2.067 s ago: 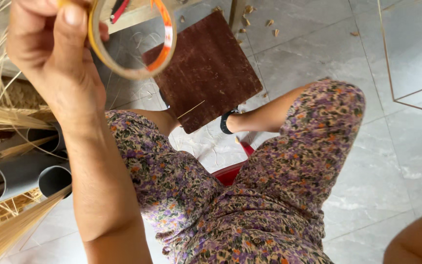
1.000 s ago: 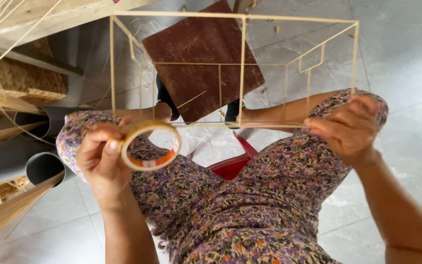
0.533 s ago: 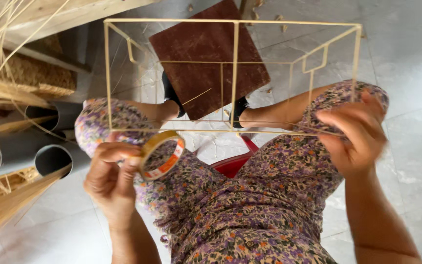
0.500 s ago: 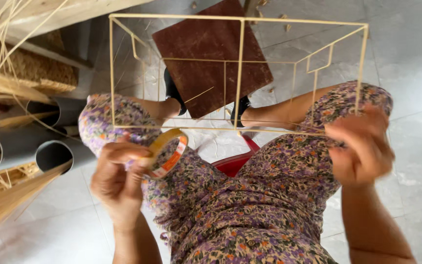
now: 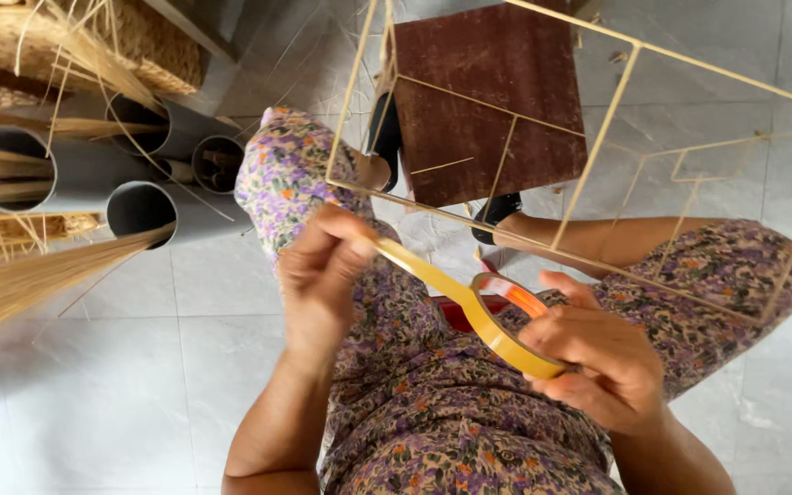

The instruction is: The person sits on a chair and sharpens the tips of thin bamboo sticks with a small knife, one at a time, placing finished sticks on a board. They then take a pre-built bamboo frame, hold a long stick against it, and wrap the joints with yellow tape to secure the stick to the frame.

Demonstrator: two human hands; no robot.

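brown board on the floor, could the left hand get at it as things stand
Probably not freely. The left hand pinches the pulled end of the tape, and the stick frame lies across the knees between it and the brown board.

Purple floral-print garment point(image 5: 433, 431) over lap and knees; bare forearms; black footwear point(image 5: 384, 137).

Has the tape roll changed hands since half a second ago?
Yes. The tape roll went from the left hand to the right hand, rightward across the lap and away from the grey pipes.
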